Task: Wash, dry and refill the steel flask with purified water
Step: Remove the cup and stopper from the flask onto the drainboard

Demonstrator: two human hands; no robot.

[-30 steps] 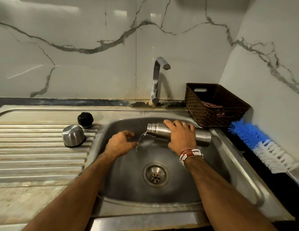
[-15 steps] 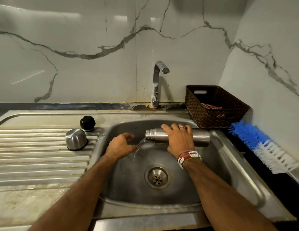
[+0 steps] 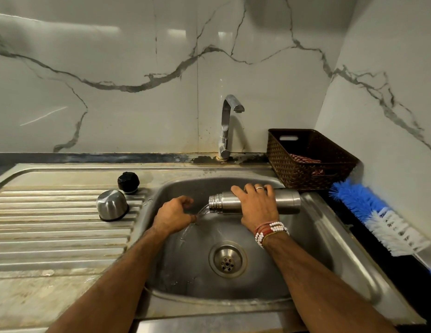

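While the right hand (image 3: 256,205) grips the steel flask (image 3: 285,201) sideways over the sink (image 3: 313,239), water (image 3: 202,211) runs from its mouth past the loosely curled, empty left hand (image 3: 172,216); the basket (image 3: 298,169) holds striped cloth (image 3: 304,159).

From my feed I see 2 bare forearms with no sleeves in view. My right hand (image 3: 256,207) wears 1 thin silver ring (image 3: 259,188) on a finger. At that wrist sit stacked bracelets (image 3: 269,230): strands of small white beads with some red ones, plus thin red and orange threads. My left hand (image 3: 172,216) carries nothing.
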